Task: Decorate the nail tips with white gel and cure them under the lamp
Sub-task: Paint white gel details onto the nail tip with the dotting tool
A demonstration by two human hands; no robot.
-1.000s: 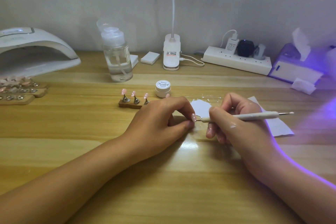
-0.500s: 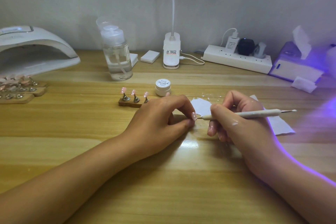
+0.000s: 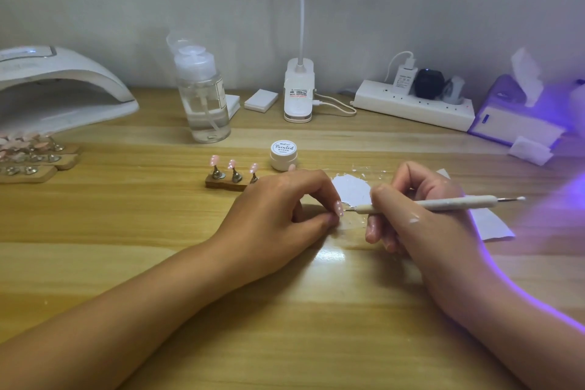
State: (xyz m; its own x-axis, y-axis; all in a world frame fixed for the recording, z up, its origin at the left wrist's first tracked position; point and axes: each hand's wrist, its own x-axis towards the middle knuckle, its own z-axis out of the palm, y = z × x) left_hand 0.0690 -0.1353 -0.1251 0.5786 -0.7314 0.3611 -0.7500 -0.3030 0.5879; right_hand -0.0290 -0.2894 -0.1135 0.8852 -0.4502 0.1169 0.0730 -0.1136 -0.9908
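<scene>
Head view: I see almost nothing shift across the last second. The left hand [image 3: 285, 209] stays in front of the pot [image 3: 284, 154], thumb and forefinger curled and pinching the nail tip [image 3: 338, 208]. The right hand [image 3: 421, 215], in front and right of the pot, still has its fingers wrapped round the pen [image 3: 443, 203]. The pen's fine end sits at the face of the nail tip, touching or just short of it; I cannot tell which. The only change I make out is a slight drift of the pen's far end to the right, so I read this as small dotting strokes, not a new step.

The nail tip shows small white marks, so I judge the gel work on this one as under way and not finished. White gel is smeared on the paper [image 3: 351, 188] just right of the pot. 3 pink tips wait on the stand [image 3: 232, 177] just left of the pot. The lamp [image 3: 57, 89] sits well left of the pot, with nothing visible inside it from here. Curing therefore seems still ahead.
</scene>
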